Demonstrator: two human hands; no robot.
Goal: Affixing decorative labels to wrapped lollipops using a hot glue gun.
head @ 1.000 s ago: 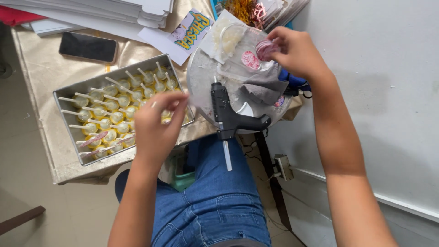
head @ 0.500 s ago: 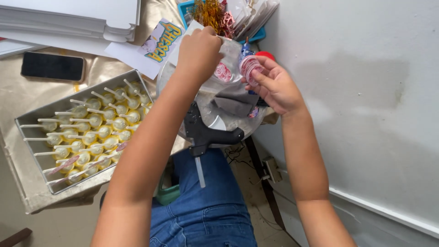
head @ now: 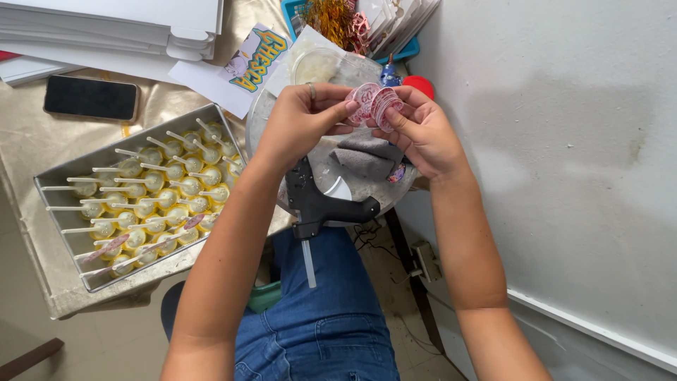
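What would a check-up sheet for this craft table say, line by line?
Surface: gold tablecloth over the table; a round grey tray at its edge.
Job's things: small round pink-and-white cutouts, pinched by both hands above the tray.
Clutter: metal tray of yellow treats on white sticks, black phone, white card stack, grey cloth, black glue gun with a glue stick poking out.
Hands: left hand wears a ring, fingers on the cutouts; right hand grips them too.
Cables: thin wires and a plug on the floor.
Surroundings: white wall; blue jeans below.
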